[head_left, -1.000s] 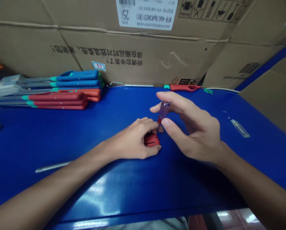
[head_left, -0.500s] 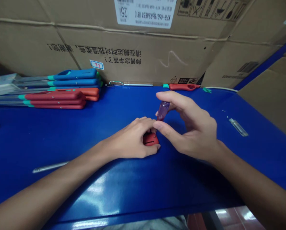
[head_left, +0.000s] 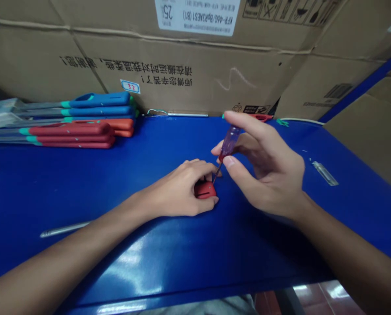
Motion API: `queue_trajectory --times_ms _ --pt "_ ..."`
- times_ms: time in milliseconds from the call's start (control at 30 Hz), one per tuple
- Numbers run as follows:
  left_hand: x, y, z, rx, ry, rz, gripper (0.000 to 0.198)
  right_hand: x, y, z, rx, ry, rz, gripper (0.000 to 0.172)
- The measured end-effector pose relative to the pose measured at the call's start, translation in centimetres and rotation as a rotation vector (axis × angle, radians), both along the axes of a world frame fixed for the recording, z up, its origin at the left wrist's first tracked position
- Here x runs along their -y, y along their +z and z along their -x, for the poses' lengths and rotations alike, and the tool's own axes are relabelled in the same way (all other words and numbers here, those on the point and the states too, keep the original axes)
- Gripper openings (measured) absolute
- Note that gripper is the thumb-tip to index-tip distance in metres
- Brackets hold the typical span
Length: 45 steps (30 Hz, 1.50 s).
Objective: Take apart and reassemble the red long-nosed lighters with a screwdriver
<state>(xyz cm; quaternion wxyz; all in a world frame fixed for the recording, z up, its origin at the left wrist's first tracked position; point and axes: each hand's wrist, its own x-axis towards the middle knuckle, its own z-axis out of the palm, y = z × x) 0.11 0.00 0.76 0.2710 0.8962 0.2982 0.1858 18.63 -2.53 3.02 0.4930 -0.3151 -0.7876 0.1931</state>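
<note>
My left hand (head_left: 182, 190) is closed around a red lighter (head_left: 204, 190) on the blue table. Only the rounded handle end shows, with a dark slot and a small screw hole; the rest is hidden under the palm. My right hand (head_left: 267, 170) grips a screwdriver (head_left: 229, 142) with a clear purple handle between thumb and fingers. Its thin shaft slants down to the left, and the tip is by the edge of the red handle end. Whether the tip touches it I cannot tell.
Blue, orange and red lighters (head_left: 71, 129) lie stacked at the left. Another red lighter (head_left: 263, 117) is by the cardboard box (head_left: 133, 48) behind. A metal tube (head_left: 64, 229) lies near my left forearm, a small clear piece (head_left: 325, 173) at the right.
My right hand has moved slightly right, and the screwdriver tilts more, its tip shifted from the screw spot to the handle's edge. My left hand holds the lighter in place.
</note>
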Motion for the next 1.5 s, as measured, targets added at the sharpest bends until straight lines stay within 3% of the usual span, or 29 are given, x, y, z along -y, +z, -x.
queue_trajectory --times_ms 233,733,1067,1500 --pt "0.07 -0.10 0.00 0.017 0.019 -0.014 0.026 0.08 0.29 -0.05 -0.062 0.024 0.044 0.063" --pt "0.14 0.16 0.01 -0.006 0.039 0.007 0.020 0.01 -0.29 0.13 0.017 -0.007 0.049 0.053" --pt "0.21 0.18 -0.14 -0.025 0.053 -0.008 0.017 -0.48 -0.54 0.33 -0.014 0.017 -0.025 0.062" --pt "0.12 -0.09 -0.12 -0.010 0.041 -0.027 0.020 -0.58 -0.41 0.58 -0.025 -0.031 -0.091 0.045"
